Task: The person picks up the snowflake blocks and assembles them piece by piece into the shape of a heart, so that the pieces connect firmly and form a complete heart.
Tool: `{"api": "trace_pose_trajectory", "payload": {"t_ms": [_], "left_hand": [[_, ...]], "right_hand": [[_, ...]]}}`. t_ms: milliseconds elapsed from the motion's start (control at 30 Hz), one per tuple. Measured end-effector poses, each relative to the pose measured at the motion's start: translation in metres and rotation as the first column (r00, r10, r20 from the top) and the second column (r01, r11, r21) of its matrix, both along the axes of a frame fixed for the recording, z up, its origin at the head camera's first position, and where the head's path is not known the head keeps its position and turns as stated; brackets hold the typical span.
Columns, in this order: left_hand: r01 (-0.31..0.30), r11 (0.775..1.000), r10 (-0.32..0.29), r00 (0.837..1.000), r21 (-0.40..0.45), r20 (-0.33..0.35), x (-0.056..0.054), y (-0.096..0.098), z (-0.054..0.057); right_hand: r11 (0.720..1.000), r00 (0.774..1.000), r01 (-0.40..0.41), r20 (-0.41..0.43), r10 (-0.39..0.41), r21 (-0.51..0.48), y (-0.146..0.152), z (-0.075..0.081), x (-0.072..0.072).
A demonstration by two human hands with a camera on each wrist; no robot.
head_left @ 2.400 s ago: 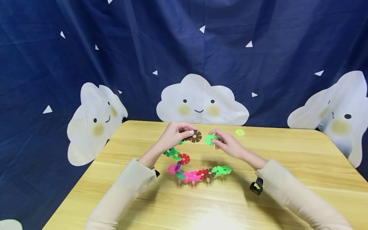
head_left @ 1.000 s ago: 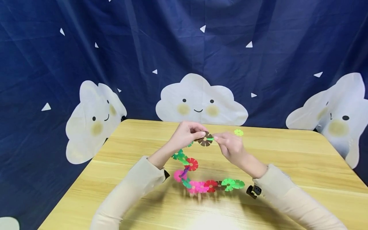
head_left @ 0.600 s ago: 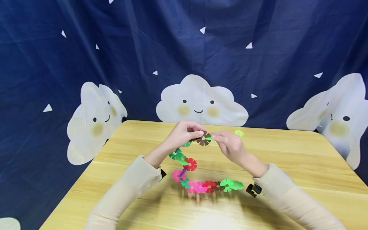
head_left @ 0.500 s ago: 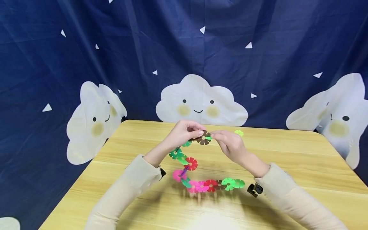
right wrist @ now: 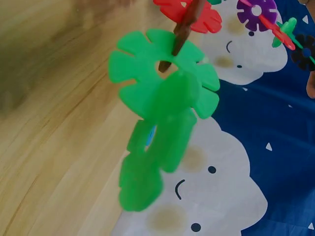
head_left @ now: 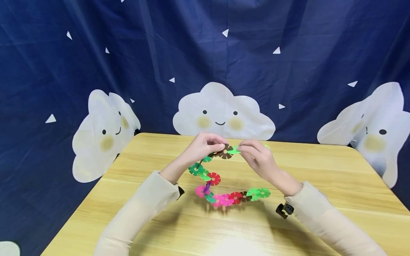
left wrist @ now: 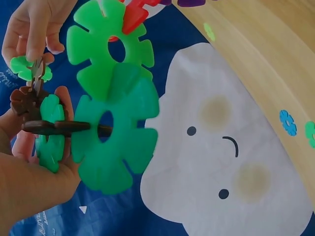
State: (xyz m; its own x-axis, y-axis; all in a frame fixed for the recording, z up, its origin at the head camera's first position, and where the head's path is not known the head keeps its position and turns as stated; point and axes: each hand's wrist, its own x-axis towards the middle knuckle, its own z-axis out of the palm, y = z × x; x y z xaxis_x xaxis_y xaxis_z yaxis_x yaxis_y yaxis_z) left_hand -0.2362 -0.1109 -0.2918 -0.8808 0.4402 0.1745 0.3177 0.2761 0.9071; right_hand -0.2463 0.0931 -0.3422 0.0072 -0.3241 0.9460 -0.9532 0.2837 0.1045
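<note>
A curved chain of slotted plastic snowflake discs hangs above the table. In the head view my left hand (head_left: pixel 205 146) pinches the chain near its upper end, beside a brown disc (head_left: pixel 226 152). A bright green disc (head_left: pixel 234 150) meets that brown disc's right side, and my right hand (head_left: pixel 261 158) holds its outer edge between thumb and fingers. From there the chain runs down through teal, red (head_left: pixel 214 179), purple and pink discs to two green ones (head_left: pixel 263 193) at the free end. Large in the left wrist view is a teal disc (left wrist: pixel 118 132); the right wrist view shows the green free end (right wrist: pixel 142 69).
A loose yellow-green disc (left wrist: pixel 209 32) lies on the wooden table (head_left: pixel 320 170), mostly behind my right hand in the head view. The left wrist view also has a blue disc (left wrist: pixel 288 123) on the wood. Behind the table hangs a dark blue curtain (head_left: pixel 160 53) with clouds.
The right hand brought the green disc left to the brown one. It has since turned from edge-on to flatter, and the right fingers have loosened slightly. The chain's free end has swung upward.
</note>
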Motion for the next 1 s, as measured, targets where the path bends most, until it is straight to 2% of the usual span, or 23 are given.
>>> {"api": "trace_pose_trajectory", "payload": {"t_ms": [200, 400, 500, 600, 733, 867, 1000], "left_hand": [[0.025, 1.0, -0.026, 0.999, 0.009, 0.036, -0.003, -0.001, 0.0], [0.124, 0.992, -0.123, 0.991, -0.02, 0.049, -0.009, -0.008, 0.001], [0.16, 0.984, -0.159, 0.987, -0.076, 0.017, -0.01, -0.009, 0.002], [0.174, 0.971, -0.185, 0.981, -0.162, -0.051, -0.009, -0.008, 0.006], [0.196, 0.944, -0.241, 0.959, -0.267, -0.149, -0.008, -0.005, 0.008], [0.221, 0.924, -0.289, 0.937, -0.312, -0.195, -0.006, -0.002, 0.007], [0.21, 0.917, -0.295, 0.929, -0.339, -0.222, -0.006, 0.0, 0.005]], "right_hand": [[0.999, 0.999, 0.035, -0.041, -0.036, -0.012, -0.001, 0.001, -0.004], [0.998, 0.994, 0.06, -0.094, -0.061, -0.011, -0.004, 0.001, -0.005], [0.999, 0.992, 0.051, -0.119, -0.051, -0.006, -0.006, 0.0, -0.006], [0.999, 0.989, 0.046, -0.139, -0.046, -0.003, -0.007, -0.001, -0.006], [0.999, 0.987, 0.045, -0.153, -0.044, -0.002, -0.009, -0.002, -0.007], [0.999, 0.986, 0.038, -0.162, -0.038, -0.005, -0.011, -0.003, -0.007], [0.999, 0.985, 0.038, -0.165, -0.039, -0.014, -0.013, -0.003, -0.007]]}}
